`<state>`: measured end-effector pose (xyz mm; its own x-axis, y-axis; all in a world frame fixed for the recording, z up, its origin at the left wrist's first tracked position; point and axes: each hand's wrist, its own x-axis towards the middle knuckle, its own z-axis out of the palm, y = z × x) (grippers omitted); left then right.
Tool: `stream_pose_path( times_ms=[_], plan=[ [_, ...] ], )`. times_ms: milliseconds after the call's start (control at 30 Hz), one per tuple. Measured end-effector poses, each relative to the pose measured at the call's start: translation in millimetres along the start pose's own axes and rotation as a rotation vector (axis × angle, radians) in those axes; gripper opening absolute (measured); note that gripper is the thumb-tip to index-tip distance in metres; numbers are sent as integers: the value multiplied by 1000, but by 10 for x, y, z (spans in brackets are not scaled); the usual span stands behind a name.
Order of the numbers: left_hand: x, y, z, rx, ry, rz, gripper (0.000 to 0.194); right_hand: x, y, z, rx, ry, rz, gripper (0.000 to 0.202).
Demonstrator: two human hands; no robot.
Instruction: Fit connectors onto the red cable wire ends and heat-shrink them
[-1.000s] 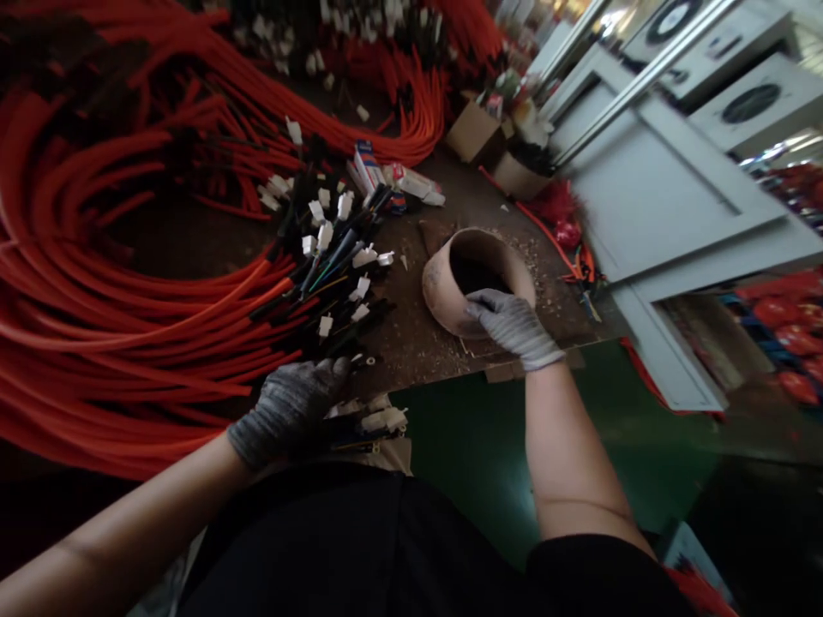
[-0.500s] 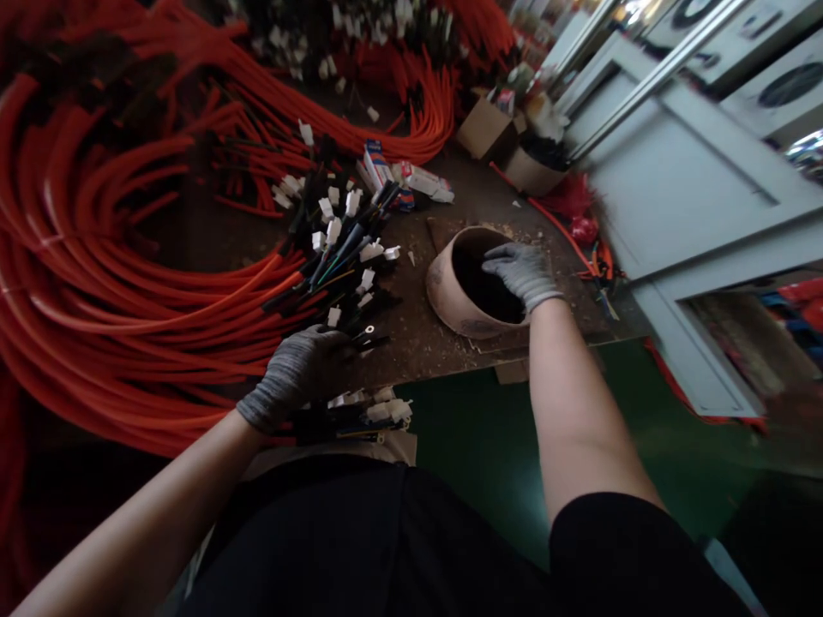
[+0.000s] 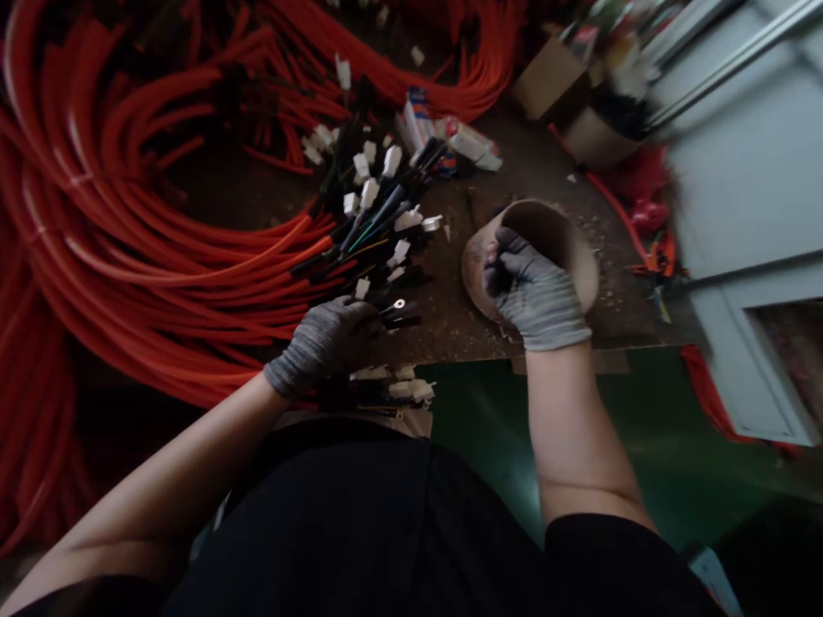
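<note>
Head view: the grey-gloved left hand (image 3: 327,338) has its fingers closed around black cable ends (image 3: 406,315) with a silver ring terminal (image 3: 399,304), by the brown tabletop's near edge. The grey-gloved right hand (image 3: 540,291) curls its fingers over a round tan tub (image 3: 474,271); whether they pinch anything, I cannot tell. A bumping wrist could tip the tub; white plastic connectors (image 3: 369,193), crowding beside thick red cable coils (image 3: 180,270), could snag the held ends.

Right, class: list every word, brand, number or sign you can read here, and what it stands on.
No text is legible.
Blue-and-white oblong box: any print is too blurred to read.
Red-and-white oblong box: any print is too blurred to read.
</note>
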<state>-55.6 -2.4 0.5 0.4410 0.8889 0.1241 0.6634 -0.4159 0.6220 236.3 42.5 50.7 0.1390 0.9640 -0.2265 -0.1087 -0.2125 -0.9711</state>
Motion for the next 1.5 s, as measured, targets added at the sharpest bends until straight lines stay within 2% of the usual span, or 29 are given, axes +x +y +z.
stream_pose_path(
  times_ms=[33, 100, 167, 400, 633, 800, 933, 1000, 1067, 1100, 1167, 1233, 1267, 1333, 1400, 1433, 1500],
  plan=[
    [-7, -8, 5, -7, 8, 4, 25, -102, 79, 140, -15, -97, 45, 36],
    [-13, -32, 18, -14, 19, 9, 25, -273, 219, 370, -97, -261, 96, 34],
    [-15, -53, 31, -22, -6, 15, 25, -367, 298, 505, -199, -330, 87, 28],
    [-42, -82, 86, 183, -40, 55, 33, -335, 152, 565, -631, -354, -52, 20],
    [-66, -92, 70, 221, -89, 94, 27, -323, 90, 754, -729, -442, -4, 30],
    [-56, -14, 9, 277, -169, 60, 26, -324, 85, 941, -916, -485, -68, 16],
    [-58, 28, 31, 268, -191, -8, 28, -334, 62, 929, -933, -528, -73, 19],
    [-50, 9, 20, 224, -162, -25, 28, -364, 68, 878, -892, -499, -55, 22],
    [-15, -24, -55, 81, -151, -1, 26, -409, 103, 832, -806, -388, -95, 22],
    [18, -40, -118, -24, -161, 20, 25, -432, 130, 813, -730, -284, -140, 23],
    [122, -58, -263, -222, -166, 68, 24, -474, 198, 785, -524, 7, -260, 24],
    [264, -64, -366, -238, -73, 69, 29, -509, 280, 763, -344, 226, -272, 27],
    [335, -64, -384, -160, -10, 27, 32, -528, 326, 751, -295, 253, -221, 29],
    [434, -54, -361, 69, 71, -82, 40, -587, 422, 717, -241, 212, -100, 32],
    [424, -13, -313, 236, 89, -128, 42, -686, 510, 655, -193, 175, -47, 33],
    [367, 22, -298, 271, 54, -94, 41, -750, 551, 613, -174, 184, -53, 32],
    [155, 115, -283, 313, -152, 25, 35, -888, 633, 521, -185, 171, -66, 25]
  ],
)
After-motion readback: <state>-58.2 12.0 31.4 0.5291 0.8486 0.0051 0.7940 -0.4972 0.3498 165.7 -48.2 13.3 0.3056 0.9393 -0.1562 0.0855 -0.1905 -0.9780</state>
